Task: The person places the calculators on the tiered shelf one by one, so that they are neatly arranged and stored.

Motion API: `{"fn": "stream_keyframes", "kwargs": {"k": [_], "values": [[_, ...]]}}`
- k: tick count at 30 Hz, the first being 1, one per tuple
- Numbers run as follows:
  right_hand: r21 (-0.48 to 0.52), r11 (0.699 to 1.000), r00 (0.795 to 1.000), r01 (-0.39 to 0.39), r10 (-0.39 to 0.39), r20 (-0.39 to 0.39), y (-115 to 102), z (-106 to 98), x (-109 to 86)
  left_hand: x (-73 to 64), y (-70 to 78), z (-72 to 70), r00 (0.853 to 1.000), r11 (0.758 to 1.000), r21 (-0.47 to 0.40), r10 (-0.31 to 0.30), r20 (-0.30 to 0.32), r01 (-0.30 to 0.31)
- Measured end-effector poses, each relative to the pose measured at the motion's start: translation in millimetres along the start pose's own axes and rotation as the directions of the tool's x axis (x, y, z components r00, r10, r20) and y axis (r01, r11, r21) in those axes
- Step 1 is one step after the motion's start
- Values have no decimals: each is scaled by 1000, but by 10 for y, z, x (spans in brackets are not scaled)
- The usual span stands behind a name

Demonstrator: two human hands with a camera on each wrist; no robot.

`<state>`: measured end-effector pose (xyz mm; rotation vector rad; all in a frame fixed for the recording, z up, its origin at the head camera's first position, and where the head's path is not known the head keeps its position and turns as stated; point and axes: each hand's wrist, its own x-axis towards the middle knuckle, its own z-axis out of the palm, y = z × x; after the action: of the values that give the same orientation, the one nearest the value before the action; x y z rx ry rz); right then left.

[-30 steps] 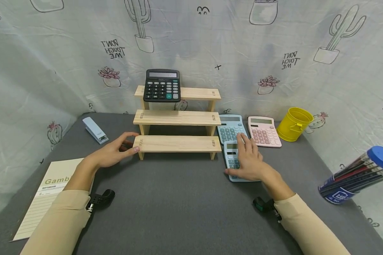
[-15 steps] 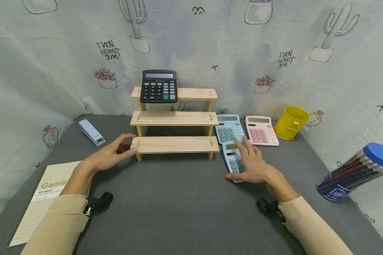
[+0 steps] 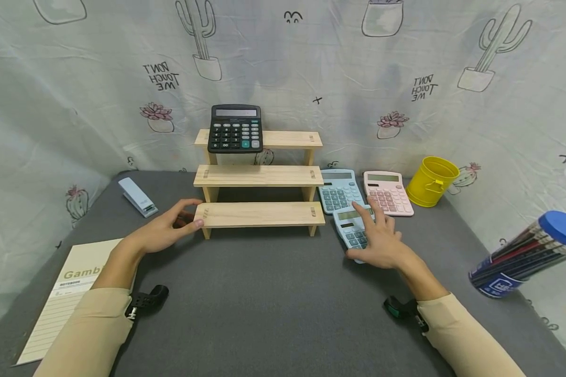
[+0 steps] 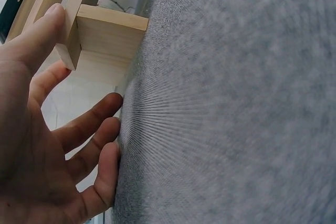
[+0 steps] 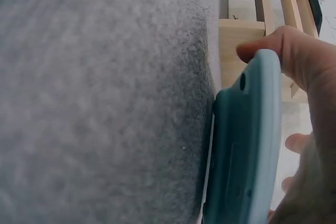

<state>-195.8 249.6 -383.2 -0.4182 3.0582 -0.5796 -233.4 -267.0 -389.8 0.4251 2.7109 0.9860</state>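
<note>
A three-tier wooden display stand (image 3: 259,214) stands at the back middle, a black calculator (image 3: 236,128) leaning on its top tier. My left hand (image 3: 162,230) pinches the left end of the lowest board, thumb on one face and index finger on the other; the remaining fingers are loosely bent near the tabletop. My right hand (image 3: 382,243) grips a light blue calculator (image 3: 354,229), its thumb over the near edge. In the right wrist view this calculator (image 5: 247,145) tilts, one edge raised off the cloth. A second blue calculator (image 3: 335,189) lies just behind it.
A pink calculator (image 3: 389,193) and a yellow bucket (image 3: 431,180) stand at the back right. A tub of pencils (image 3: 519,259) with a blue lid is at the right. To the left are a pale blue stapler (image 3: 138,196) and a notebook (image 3: 66,298).
The held blue calculator has shifted slightly right and turned, its near edge now lifted, with my right hand moving along. My left hand stays at the stand. The head view has shifted slightly.
</note>
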Motion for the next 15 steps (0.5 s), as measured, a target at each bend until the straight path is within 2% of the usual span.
{"fn": "stream_keyframes", "kwargs": {"k": [7,15], "values": [[37,999,995,36,-32,-95,22,-49,-8,4,-13,13,1000,1000,-1,1,-3,-1],[89,991,977,98,-79,-198,-13,-172,-3,-5,6,3,1000,1000,-2,9,-2,-9]]}}
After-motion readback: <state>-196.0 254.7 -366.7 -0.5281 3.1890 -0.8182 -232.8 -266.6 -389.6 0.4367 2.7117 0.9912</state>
